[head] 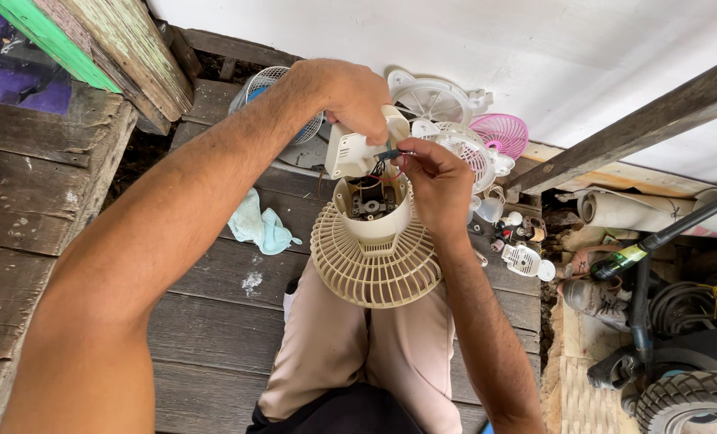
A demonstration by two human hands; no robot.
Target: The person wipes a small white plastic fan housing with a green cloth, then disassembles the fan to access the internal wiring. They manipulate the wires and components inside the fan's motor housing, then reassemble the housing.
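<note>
While the left hand point(358, 96) clamps the cream plastic fan motor housing point(372, 205) at frame centre, the right hand point(437, 181) fingers pinch its thin coloured wires point(389, 154); wiring work appears underway, calling for a steady grip.

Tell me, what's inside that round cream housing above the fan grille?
Inside the open cream housing sits a dark motor block with red and black wires rising toward the right hand and left hand. The housing wall hides anything deeper, and the grille covers what lies below.
</note>
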